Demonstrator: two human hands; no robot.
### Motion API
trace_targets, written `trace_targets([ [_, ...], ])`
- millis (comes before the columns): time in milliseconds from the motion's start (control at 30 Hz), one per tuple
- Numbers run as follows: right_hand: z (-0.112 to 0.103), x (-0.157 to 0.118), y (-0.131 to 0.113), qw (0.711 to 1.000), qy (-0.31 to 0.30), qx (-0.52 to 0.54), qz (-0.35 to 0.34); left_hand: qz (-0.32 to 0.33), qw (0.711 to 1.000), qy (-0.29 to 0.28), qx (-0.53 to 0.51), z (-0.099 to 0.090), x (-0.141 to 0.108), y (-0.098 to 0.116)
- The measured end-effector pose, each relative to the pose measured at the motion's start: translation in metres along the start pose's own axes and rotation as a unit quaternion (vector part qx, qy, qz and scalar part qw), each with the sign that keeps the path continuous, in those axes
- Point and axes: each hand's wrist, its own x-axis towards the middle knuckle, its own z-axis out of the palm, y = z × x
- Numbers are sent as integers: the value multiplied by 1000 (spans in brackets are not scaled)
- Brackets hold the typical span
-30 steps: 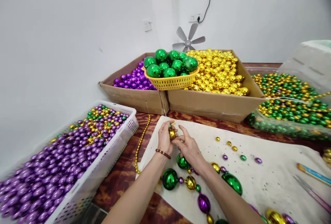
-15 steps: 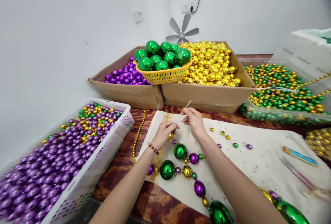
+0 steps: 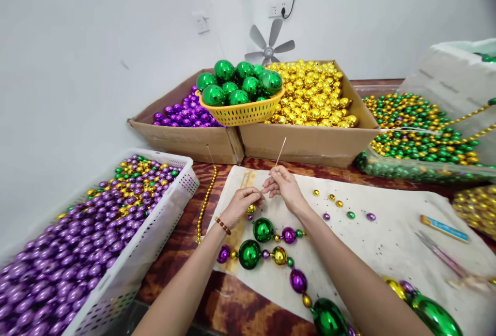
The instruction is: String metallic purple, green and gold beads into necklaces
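Several strung beads (image 3: 263, 230), pinched by left hand (image 3: 243, 203), trailing below, right hand (image 3: 285, 188) gripping rod (image 3: 281, 152)

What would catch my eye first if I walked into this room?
Probably the big shiny green balls heaped in a yellow basket atop the cardboard boxes at the back. Next, perhaps, the white crate along the left side, filled mostly with purple beads. In the middle, over a pale cloth, the left hand is at a gold bead and the right hand holds a thin stick.
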Motion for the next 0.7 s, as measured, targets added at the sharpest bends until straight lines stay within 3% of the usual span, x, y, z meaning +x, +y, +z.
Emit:
trace_targets([
  [133,-18,-5,-12,997,30,-55,-35,-1,1000,19,6,-9,-6,-5],
  [267,-43,-14,-10,983,34,-175,-31,10,998,67,-6,-21,-12,-7],
  [467,-74,-21,8,904,52,-424,16,62,992,105,-41,-28,-13,15],
  [600,-76,-20,7,857,69,-510,21,72,987,93,-109,-25,-15,34],
  [700,-59,-18,-8,859,49,-509,-5,63,991,60,-106,-22,-17,44],
])
